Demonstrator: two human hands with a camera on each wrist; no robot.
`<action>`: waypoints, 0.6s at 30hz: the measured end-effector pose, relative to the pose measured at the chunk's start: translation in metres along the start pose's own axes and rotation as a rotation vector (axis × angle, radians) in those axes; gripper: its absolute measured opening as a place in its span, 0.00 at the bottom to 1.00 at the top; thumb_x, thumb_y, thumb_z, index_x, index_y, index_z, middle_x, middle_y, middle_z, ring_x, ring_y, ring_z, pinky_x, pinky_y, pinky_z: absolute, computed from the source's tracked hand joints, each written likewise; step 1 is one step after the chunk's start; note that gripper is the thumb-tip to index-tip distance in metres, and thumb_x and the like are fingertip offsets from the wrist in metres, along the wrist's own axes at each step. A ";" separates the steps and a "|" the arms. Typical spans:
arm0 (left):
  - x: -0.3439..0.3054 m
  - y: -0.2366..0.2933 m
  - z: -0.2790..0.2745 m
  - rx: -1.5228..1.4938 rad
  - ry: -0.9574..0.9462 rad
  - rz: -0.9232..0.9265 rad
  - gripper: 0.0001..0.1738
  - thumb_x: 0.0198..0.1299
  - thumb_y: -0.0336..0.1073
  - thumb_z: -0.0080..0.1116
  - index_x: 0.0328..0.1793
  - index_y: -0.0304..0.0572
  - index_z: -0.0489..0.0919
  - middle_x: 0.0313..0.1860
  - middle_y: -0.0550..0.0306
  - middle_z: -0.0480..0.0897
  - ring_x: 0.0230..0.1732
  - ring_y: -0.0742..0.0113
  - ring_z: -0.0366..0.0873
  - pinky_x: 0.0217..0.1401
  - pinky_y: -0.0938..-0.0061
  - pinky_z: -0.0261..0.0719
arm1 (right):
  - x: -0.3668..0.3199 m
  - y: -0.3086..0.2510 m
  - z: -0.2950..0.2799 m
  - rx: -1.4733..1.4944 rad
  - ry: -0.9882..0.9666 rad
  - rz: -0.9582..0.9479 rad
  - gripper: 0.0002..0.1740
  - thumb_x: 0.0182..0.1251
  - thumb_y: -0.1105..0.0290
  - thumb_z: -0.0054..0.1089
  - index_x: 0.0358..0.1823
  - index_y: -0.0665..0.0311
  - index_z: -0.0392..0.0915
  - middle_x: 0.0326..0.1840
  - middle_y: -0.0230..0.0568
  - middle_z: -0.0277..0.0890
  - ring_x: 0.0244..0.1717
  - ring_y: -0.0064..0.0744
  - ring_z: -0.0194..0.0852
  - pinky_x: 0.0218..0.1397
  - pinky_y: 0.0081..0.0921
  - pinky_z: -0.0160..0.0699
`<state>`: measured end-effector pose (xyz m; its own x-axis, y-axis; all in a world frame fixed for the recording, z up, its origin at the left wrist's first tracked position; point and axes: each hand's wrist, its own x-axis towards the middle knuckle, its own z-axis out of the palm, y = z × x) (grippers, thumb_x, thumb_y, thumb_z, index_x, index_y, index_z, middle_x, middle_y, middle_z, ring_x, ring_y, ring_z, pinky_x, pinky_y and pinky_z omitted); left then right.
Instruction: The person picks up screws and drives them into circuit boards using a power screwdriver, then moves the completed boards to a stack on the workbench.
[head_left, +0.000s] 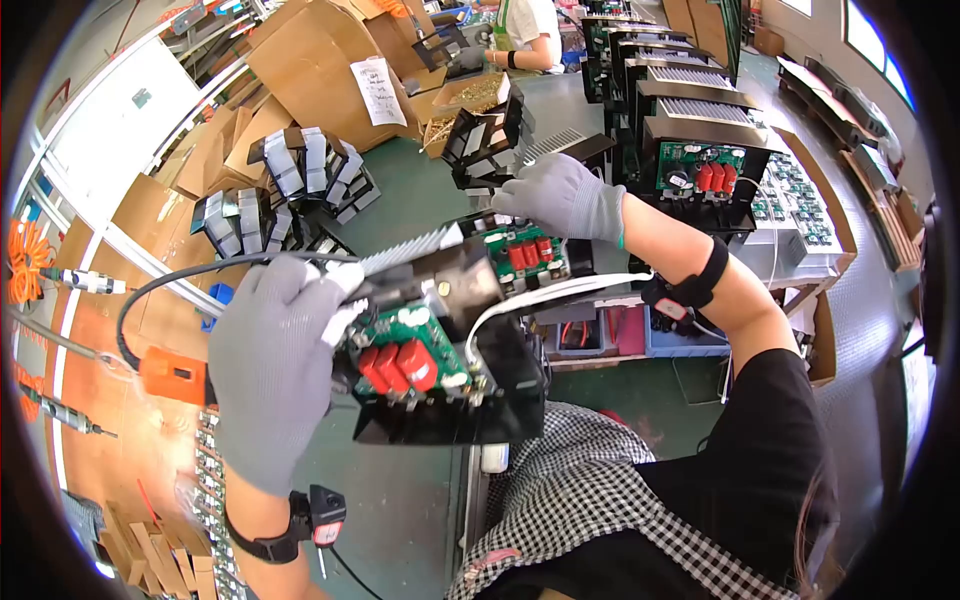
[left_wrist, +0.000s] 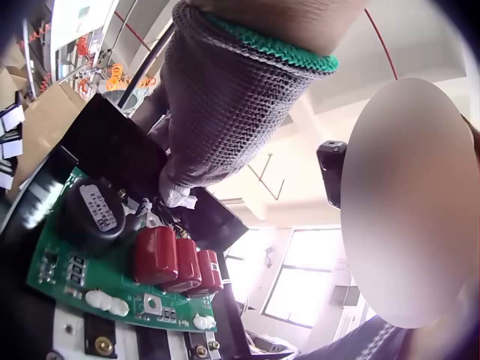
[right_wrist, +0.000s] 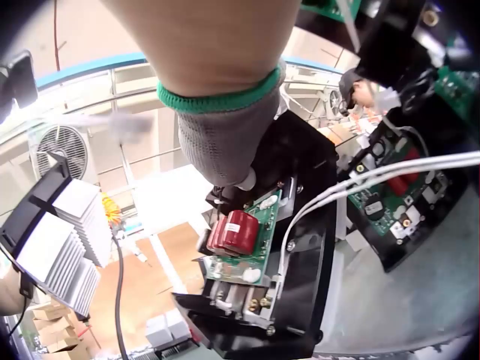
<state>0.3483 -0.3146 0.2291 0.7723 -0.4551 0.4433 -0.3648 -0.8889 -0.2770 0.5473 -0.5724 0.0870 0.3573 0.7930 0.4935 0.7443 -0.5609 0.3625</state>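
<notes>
In the head view, my gloved left hand (head_left: 275, 370) grips the left edge of a black housing (head_left: 520, 370) with heat-sink fins and a green board (head_left: 410, 345) carrying red capacitors. That housing is tilted and lifted. My gloved right hand (head_left: 565, 200) is curled at the upper edge of a second unit, whose board (head_left: 525, 252) is partly hidden behind the first. The right wrist view shows this hand (right_wrist: 229, 142) pinching the black housing (right_wrist: 307, 240), with white cables (right_wrist: 330, 196) crossing it. In the left wrist view, the hand (left_wrist: 225, 105) reaches behind the first board (left_wrist: 127, 277); its fingertips are mostly hidden.
Black units (head_left: 700, 125) stand in a row at the back right, beside a tray of boards (head_left: 800, 205). Finned parts (head_left: 310, 165) lie at the back left near cardboard (head_left: 310, 70). An orange connector (head_left: 172, 375) on a black cable is beside my left hand. Another person (head_left: 530, 35) works opposite.
</notes>
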 end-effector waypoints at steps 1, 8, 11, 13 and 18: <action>0.006 0.001 0.008 -0.007 0.051 0.018 0.16 0.51 0.28 0.58 0.47 0.48 0.83 0.36 0.55 0.75 0.42 0.53 0.75 0.41 0.63 0.75 | -0.002 0.003 0.013 -0.037 -0.051 0.008 0.14 0.50 0.70 0.59 0.41 0.53 0.75 0.29 0.31 0.74 0.31 0.37 0.77 0.33 0.37 0.73; 0.045 0.038 0.093 0.058 0.271 0.236 0.10 0.52 0.34 0.57 0.42 0.48 0.82 0.33 0.57 0.73 0.36 0.57 0.74 0.36 0.64 0.76 | -0.039 0.005 0.006 0.303 0.020 0.464 0.15 0.56 0.67 0.61 0.46 0.56 0.81 0.42 0.37 0.81 0.47 0.40 0.79 0.48 0.35 0.75; 0.056 0.049 0.132 0.030 0.216 0.234 0.06 0.53 0.33 0.57 0.38 0.47 0.79 0.32 0.58 0.72 0.36 0.58 0.75 0.33 0.66 0.77 | -0.039 0.018 -0.042 1.051 0.137 0.834 0.19 0.62 0.74 0.54 0.55 0.64 0.76 0.41 0.39 0.80 0.40 0.23 0.78 0.48 0.23 0.78; 0.058 0.052 0.139 0.044 0.174 0.190 0.07 0.53 0.33 0.57 0.39 0.47 0.79 0.32 0.59 0.71 0.36 0.59 0.75 0.32 0.67 0.77 | -0.043 0.011 -0.069 1.367 0.511 0.737 0.19 0.65 0.74 0.58 0.58 0.67 0.74 0.41 0.37 0.77 0.42 0.16 0.73 0.49 0.20 0.77; 0.052 0.064 0.103 0.097 -0.033 0.240 0.06 0.57 0.35 0.54 0.41 0.48 0.75 0.35 0.58 0.73 0.36 0.61 0.78 0.32 0.68 0.80 | -0.035 -0.040 -0.080 0.625 0.122 0.158 0.24 0.56 0.62 0.68 0.54 0.61 0.75 0.42 0.40 0.77 0.48 0.41 0.78 0.51 0.34 0.79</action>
<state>0.4189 -0.3900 0.1463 0.6867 -0.6493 0.3270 -0.4894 -0.7455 -0.4525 0.4598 -0.5969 0.1189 0.4499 0.6593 0.6024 0.8890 -0.3951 -0.2315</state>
